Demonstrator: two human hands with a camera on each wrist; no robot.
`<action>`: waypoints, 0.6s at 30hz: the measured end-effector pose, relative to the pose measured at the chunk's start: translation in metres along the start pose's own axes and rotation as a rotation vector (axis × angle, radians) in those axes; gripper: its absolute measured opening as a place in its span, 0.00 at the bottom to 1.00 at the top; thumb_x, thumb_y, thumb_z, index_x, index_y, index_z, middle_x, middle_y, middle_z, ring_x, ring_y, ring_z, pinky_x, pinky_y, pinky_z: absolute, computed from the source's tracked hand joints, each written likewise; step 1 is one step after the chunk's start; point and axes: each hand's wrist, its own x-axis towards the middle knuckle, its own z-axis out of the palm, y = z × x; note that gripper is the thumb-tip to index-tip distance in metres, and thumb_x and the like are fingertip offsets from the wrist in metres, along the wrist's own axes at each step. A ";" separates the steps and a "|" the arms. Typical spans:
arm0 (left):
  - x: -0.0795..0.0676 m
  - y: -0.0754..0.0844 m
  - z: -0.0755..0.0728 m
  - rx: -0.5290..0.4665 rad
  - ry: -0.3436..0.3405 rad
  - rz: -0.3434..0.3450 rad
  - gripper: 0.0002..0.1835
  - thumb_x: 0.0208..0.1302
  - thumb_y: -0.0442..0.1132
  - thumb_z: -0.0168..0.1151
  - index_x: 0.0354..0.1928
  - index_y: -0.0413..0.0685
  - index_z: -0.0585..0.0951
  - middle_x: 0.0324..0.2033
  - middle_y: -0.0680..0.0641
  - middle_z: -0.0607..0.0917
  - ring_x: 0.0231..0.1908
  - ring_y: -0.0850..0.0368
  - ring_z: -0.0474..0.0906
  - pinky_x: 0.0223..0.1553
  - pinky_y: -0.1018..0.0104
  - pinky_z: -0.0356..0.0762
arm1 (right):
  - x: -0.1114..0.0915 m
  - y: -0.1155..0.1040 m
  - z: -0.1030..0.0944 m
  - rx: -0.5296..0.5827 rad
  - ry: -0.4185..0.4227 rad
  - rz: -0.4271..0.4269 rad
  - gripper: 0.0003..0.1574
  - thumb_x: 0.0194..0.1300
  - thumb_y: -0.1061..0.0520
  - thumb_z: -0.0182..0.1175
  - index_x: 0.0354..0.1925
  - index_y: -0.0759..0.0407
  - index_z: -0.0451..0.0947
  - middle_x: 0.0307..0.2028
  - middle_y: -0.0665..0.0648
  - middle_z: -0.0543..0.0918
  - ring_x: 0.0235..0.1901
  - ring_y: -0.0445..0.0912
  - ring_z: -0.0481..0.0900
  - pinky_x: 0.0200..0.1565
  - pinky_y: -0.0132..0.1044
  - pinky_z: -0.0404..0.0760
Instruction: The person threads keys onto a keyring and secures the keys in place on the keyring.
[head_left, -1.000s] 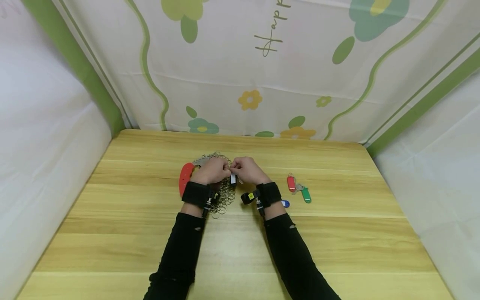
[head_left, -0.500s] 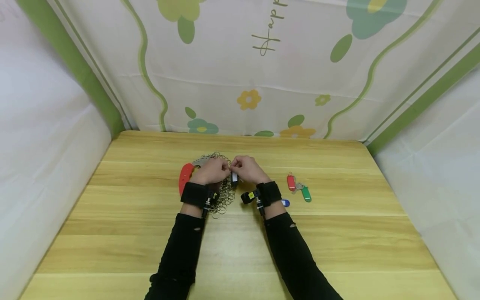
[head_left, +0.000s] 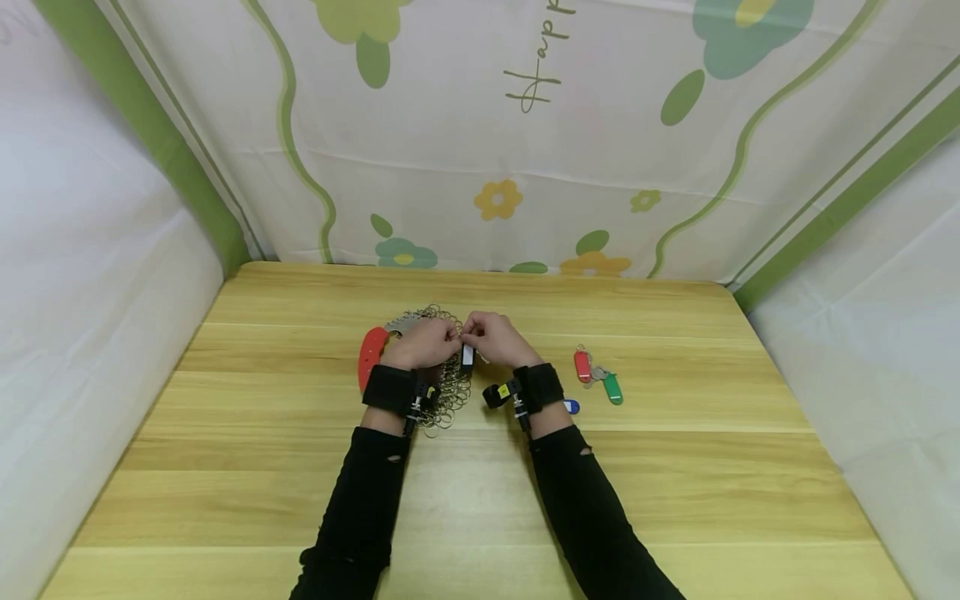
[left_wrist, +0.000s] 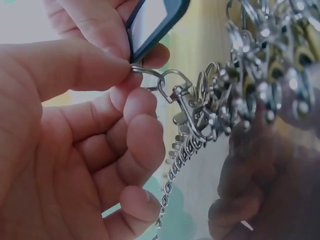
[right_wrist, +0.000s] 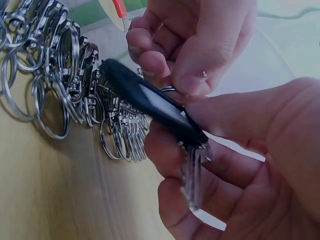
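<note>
My left hand (head_left: 427,343) pinches a split ring (left_wrist: 147,72) between thumb and forefinger. That ring is linked to a metal snap hook (left_wrist: 182,105), one of many in a bunch of hooks and rings (head_left: 452,396) lying below the hands. Close beside it, my right hand (head_left: 495,337) holds a black key tag (right_wrist: 155,102) with a white label, thumb against fingers. Keys (right_wrist: 192,175) hang from the tag's end. Whether the tag is threaded onto the split ring is hidden by the fingertips.
A red curved handle (head_left: 371,354) with a grey metal piece lies left of the left hand. Red (head_left: 582,367) and green (head_left: 612,388) key tags with keys lie to the right. A blue tag (head_left: 572,407) shows partly behind the right wrist. A patterned curtain hangs beyond the wooden table (head_left: 300,500).
Both hands stay nearly in place. The black key tag shifts and tilts slightly beneath the right fingertips. The other tags have not moved.
</note>
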 end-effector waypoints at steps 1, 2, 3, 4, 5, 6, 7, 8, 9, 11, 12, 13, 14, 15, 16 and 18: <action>0.000 0.000 0.000 0.000 0.001 -0.003 0.14 0.69 0.38 0.49 0.23 0.47 0.71 0.15 0.50 0.68 0.14 0.57 0.64 0.26 0.65 0.64 | 0.000 0.000 0.000 0.000 -0.003 -0.003 0.05 0.70 0.59 0.54 0.37 0.57 0.75 0.32 0.60 0.81 0.18 0.45 0.70 0.21 0.35 0.70; 0.000 0.000 0.000 -0.003 0.001 -0.007 0.14 0.69 0.38 0.49 0.23 0.47 0.71 0.15 0.50 0.68 0.14 0.57 0.64 0.26 0.65 0.63 | 0.000 0.000 0.000 0.004 -0.005 -0.003 0.05 0.70 0.59 0.54 0.37 0.57 0.75 0.32 0.60 0.82 0.17 0.45 0.70 0.21 0.35 0.69; 0.000 0.000 0.000 -0.010 0.000 -0.012 0.14 0.69 0.38 0.49 0.23 0.47 0.70 0.15 0.50 0.68 0.14 0.57 0.64 0.26 0.65 0.63 | 0.000 0.000 0.000 0.010 -0.007 -0.001 0.05 0.70 0.59 0.54 0.37 0.57 0.75 0.32 0.61 0.81 0.17 0.45 0.70 0.21 0.35 0.69; -0.001 0.000 0.000 -0.018 0.000 -0.015 0.14 0.69 0.39 0.49 0.22 0.47 0.70 0.14 0.50 0.67 0.13 0.57 0.63 0.25 0.65 0.63 | 0.000 0.000 -0.001 0.019 -0.007 0.003 0.05 0.70 0.59 0.54 0.37 0.57 0.75 0.32 0.61 0.81 0.17 0.44 0.69 0.20 0.34 0.69; -0.001 0.000 0.000 -0.021 0.003 -0.018 0.14 0.69 0.39 0.49 0.23 0.47 0.71 0.14 0.51 0.67 0.13 0.57 0.63 0.25 0.65 0.63 | -0.001 -0.001 -0.001 0.030 -0.007 0.008 0.05 0.70 0.59 0.54 0.38 0.57 0.75 0.31 0.62 0.81 0.16 0.44 0.68 0.20 0.34 0.68; -0.001 0.000 0.000 -0.027 0.004 -0.018 0.14 0.69 0.39 0.49 0.23 0.46 0.71 0.14 0.51 0.67 0.13 0.57 0.62 0.25 0.65 0.63 | -0.001 -0.001 -0.001 0.042 -0.007 0.017 0.05 0.71 0.59 0.53 0.38 0.57 0.75 0.31 0.62 0.81 0.15 0.44 0.68 0.19 0.34 0.68; -0.001 0.001 0.000 -0.029 0.007 -0.017 0.14 0.69 0.39 0.50 0.23 0.46 0.72 0.14 0.51 0.67 0.13 0.57 0.63 0.25 0.65 0.63 | -0.001 -0.001 -0.001 0.053 -0.007 0.026 0.05 0.71 0.58 0.53 0.38 0.57 0.75 0.30 0.63 0.80 0.15 0.44 0.67 0.19 0.34 0.67; -0.001 0.001 0.000 -0.032 0.010 -0.014 0.13 0.69 0.38 0.50 0.24 0.45 0.73 0.14 0.51 0.68 0.13 0.57 0.63 0.25 0.65 0.63 | -0.001 -0.001 -0.001 0.063 -0.006 0.035 0.05 0.71 0.58 0.53 0.38 0.57 0.75 0.30 0.63 0.80 0.14 0.44 0.67 0.19 0.34 0.67; -0.001 0.001 0.000 -0.026 0.014 -0.007 0.13 0.69 0.38 0.51 0.25 0.45 0.73 0.15 0.51 0.68 0.14 0.57 0.63 0.26 0.64 0.64 | -0.001 -0.001 -0.001 0.069 -0.006 0.044 0.05 0.71 0.58 0.53 0.38 0.57 0.75 0.29 0.63 0.80 0.14 0.44 0.66 0.19 0.34 0.67; -0.001 0.001 0.000 -0.008 0.026 0.004 0.12 0.69 0.38 0.52 0.26 0.45 0.75 0.17 0.50 0.69 0.15 0.57 0.65 0.27 0.64 0.65 | -0.001 0.000 -0.001 0.067 -0.005 0.055 0.05 0.71 0.58 0.53 0.39 0.57 0.75 0.29 0.62 0.79 0.14 0.44 0.67 0.19 0.35 0.68; -0.001 0.001 0.000 -0.001 0.031 0.009 0.13 0.70 0.38 0.52 0.26 0.45 0.75 0.17 0.50 0.70 0.16 0.57 0.65 0.28 0.64 0.65 | 0.000 0.000 -0.001 0.059 -0.004 0.059 0.05 0.71 0.57 0.53 0.39 0.57 0.75 0.29 0.61 0.79 0.15 0.44 0.67 0.19 0.35 0.68; -0.001 0.001 0.000 0.009 0.035 0.012 0.13 0.70 0.39 0.53 0.25 0.45 0.75 0.18 0.50 0.70 0.16 0.57 0.65 0.28 0.64 0.65 | 0.000 0.000 0.000 0.047 -0.001 0.058 0.05 0.71 0.58 0.53 0.39 0.57 0.75 0.29 0.61 0.79 0.15 0.44 0.67 0.20 0.35 0.68; -0.001 0.001 0.000 0.018 0.039 0.013 0.14 0.70 0.39 0.53 0.25 0.46 0.74 0.18 0.50 0.69 0.17 0.57 0.65 0.29 0.64 0.65 | 0.000 0.001 0.000 0.032 0.002 0.054 0.05 0.71 0.58 0.53 0.39 0.57 0.75 0.30 0.60 0.79 0.16 0.44 0.68 0.21 0.35 0.68; -0.001 0.001 0.000 0.025 0.040 0.011 0.15 0.71 0.40 0.53 0.24 0.46 0.73 0.18 0.50 0.68 0.17 0.57 0.64 0.29 0.64 0.65 | 0.000 0.001 0.000 0.017 0.005 0.049 0.05 0.71 0.58 0.53 0.39 0.56 0.75 0.31 0.59 0.79 0.17 0.44 0.68 0.21 0.35 0.68; -0.001 0.001 0.000 0.028 0.038 0.006 0.15 0.71 0.41 0.53 0.23 0.46 0.72 0.18 0.50 0.67 0.16 0.57 0.64 0.28 0.64 0.64 | 0.000 0.001 0.000 -0.001 0.008 0.041 0.05 0.71 0.58 0.53 0.39 0.56 0.75 0.31 0.58 0.79 0.18 0.45 0.68 0.22 0.35 0.69; -0.001 0.002 0.000 0.035 0.032 -0.005 0.17 0.71 0.42 0.52 0.22 0.47 0.70 0.17 0.50 0.66 0.16 0.57 0.62 0.27 0.65 0.64 | 0.000 0.002 0.001 -0.025 0.011 0.025 0.04 0.71 0.58 0.53 0.39 0.56 0.75 0.32 0.56 0.79 0.19 0.45 0.69 0.23 0.35 0.68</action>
